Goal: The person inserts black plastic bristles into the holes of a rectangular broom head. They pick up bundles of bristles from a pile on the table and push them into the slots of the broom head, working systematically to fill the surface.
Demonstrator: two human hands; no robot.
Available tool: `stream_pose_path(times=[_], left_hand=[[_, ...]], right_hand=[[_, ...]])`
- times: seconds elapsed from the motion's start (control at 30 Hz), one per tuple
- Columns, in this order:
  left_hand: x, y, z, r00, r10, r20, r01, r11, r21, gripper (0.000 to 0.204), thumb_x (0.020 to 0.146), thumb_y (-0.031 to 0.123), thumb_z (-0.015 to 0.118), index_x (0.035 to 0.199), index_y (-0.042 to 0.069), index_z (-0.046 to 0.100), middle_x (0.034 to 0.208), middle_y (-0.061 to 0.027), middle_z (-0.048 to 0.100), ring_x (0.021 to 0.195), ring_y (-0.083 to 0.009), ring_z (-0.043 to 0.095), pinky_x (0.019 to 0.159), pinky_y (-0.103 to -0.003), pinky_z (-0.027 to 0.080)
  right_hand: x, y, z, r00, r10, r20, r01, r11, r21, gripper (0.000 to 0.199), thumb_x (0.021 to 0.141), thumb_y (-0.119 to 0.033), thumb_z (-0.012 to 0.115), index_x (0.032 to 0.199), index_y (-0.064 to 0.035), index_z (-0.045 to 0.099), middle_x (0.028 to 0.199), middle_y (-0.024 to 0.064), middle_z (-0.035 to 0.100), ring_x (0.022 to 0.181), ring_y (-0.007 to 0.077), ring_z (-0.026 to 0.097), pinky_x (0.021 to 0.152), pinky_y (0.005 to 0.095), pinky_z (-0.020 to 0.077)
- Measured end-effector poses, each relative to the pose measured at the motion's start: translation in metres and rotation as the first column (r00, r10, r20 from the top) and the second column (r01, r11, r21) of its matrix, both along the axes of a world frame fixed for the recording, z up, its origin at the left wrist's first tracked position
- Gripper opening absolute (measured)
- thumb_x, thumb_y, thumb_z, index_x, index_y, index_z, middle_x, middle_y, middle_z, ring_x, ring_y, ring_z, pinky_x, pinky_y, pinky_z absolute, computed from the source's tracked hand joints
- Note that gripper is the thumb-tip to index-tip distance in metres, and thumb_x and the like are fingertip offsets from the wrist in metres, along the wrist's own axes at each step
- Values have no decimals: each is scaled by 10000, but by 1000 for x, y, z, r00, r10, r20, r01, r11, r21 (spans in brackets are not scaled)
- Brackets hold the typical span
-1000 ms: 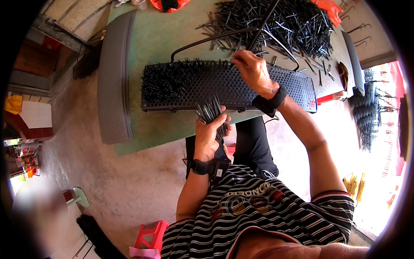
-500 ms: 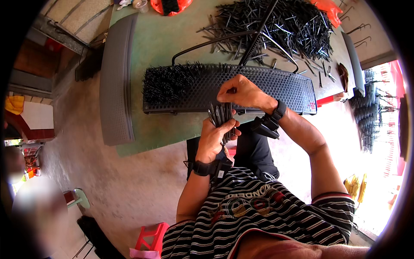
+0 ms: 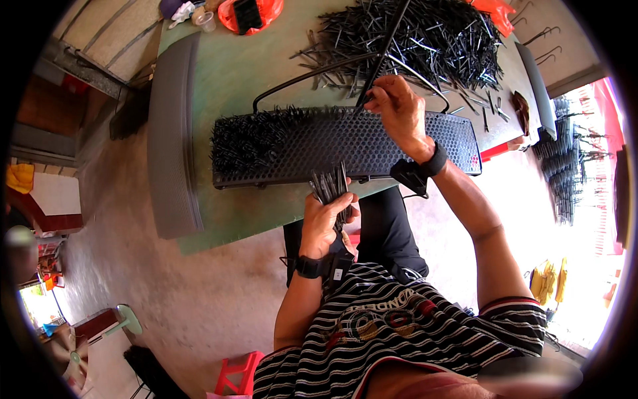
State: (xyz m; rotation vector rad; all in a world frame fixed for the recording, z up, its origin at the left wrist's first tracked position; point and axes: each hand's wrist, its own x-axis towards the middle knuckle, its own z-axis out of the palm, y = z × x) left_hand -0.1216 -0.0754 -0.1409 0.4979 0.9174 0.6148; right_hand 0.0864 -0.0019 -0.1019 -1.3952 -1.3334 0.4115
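Observation:
My left hand [image 3: 320, 229] is wrapped round a bundle of thin black strips [image 3: 328, 186], their ends fanning upward just in front of the table edge. A long black perforated panel [image 3: 399, 149] lies across the near side of the table. Its left part is densely filled with upright black bristle tufts [image 3: 249, 143]; the right part shows bare holes. Over the panel's back edge, my right hand [image 3: 404, 116] is closed in a pinch on a thin black strip [image 3: 363, 101], which reaches down toward the holes. Bent black metal tubing [image 3: 309, 70] rises behind the panel.
A big heap of loose black strips [image 3: 425, 46] covers the far right of the green table [image 3: 222, 73]. Stacked grey perforated sheets [image 3: 174, 139] overhang the left side. An orange-red plastic bag [image 3: 272, 12] with a black object sits far left. A red stool [image 3: 238, 374] stands on the floor.
My right hand has moved from just above the bundle up and right to the panel's back edge, a strip between its fingers. My left hand, still round the bundle, sits slightly lower.

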Motion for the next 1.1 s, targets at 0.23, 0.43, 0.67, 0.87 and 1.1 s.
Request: stream_pose_path(times=[0.23, 0.43, 0.67, 0.87, 1.1], left_hand=[[-2, -1, -2, 999, 30, 17, -31, 999, 21, 341, 805, 35, 652, 1134, 3, 566, 813, -118, 649, 608, -188, 630, 513, -280, 488], [-4, 0, -1, 998, 39, 59, -38, 999, -18, 345, 814, 55, 654, 1144, 14, 566, 823, -116, 652, 629, -198, 646, 530, -292, 517], [-5, 2, 2, 999, -30, 36, 28, 999, 42, 360, 826, 77, 651, 1169, 23, 554, 841, -110, 657, 650, -197, 653, 538, -292, 517], [-5, 0, 4, 993, -57, 106, 55, 998, 28, 344, 844, 84, 632, 1172, 24, 551, 858, -106, 659, 677, -195, 655, 572, -278, 506], [-16, -5, -11, 995, -54, 87, 54, 998, 12, 317, 801, 8, 626, 1112, -4, 567, 846, -112, 649, 709, -227, 659, 613, -327, 538]], right_hand=[[-4, 9, -13, 995, -3, 103, 6, 999, -33, 92, 889, -44, 531, 968, 3, 539, 747, 141, 643, 670, 214, 677, 551, 288, 510], [5, 16, -17, 785, 125, 606, -107, 992, -65, 96, 815, -37, 561, 906, -10, 576, 791, 183, 613, 678, 380, 594, 579, 408, 483], [-28, -12, 2, 753, 657, 40, -536, 647, -542, 176, 803, -162, 673, 829, 11, 686, 718, 83, 671, 643, 109, 608, 566, 278, 478], [-30, -21, -14, 816, 554, -166, -553, 663, -504, 173, 848, -131, 611, 863, 31, 669, 715, 41, 649, 616, 65, 557, 553, 237, 447], [-31, -19, 5, 859, 187, -476, -411, 806, -425, 251, 926, -206, 539, 840, 15, 619, 676, 38, 611, 531, 72, 552, 462, 197, 424]])
